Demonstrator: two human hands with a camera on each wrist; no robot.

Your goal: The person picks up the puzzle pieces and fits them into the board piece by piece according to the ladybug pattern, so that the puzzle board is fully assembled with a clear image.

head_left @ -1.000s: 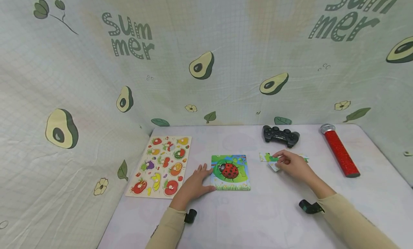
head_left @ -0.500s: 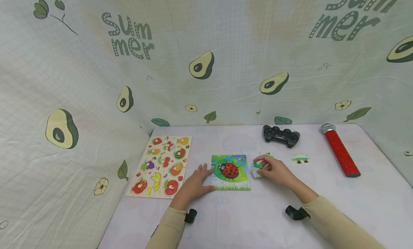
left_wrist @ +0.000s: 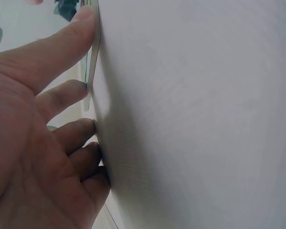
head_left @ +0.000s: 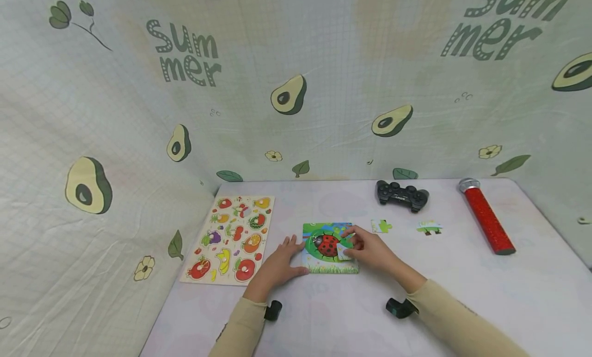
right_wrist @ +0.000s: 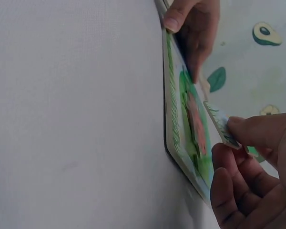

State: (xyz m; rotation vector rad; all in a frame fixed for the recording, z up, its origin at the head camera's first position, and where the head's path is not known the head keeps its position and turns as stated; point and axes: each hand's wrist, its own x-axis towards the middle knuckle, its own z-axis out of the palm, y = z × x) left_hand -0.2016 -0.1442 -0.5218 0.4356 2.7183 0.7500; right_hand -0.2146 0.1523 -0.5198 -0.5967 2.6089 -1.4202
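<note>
A square ladybug puzzle board lies in the middle of the table. My left hand rests beside it with fingers spread; the thumb and index finger touch its left edge, as the left wrist view also shows. Above the right part of the board, my right hand pinches a small pale puzzle piece between thumb and fingers. Seen from the right wrist, this piece is tilted and held off the board's surface. Two loose puzzle pieces lie right of the board: one green and white, one with brown marks.
A fruit peg board lies on the left, under the line of my left forearm. Farther back are a black game controller and, at right, a red microphone-shaped object. Patterned cloth hangs behind the table.
My right hand has carried the pinched puzzle piece leftward from beside the loose pieces to over the board's right part. The left hand has stayed in place at the board's edge.
</note>
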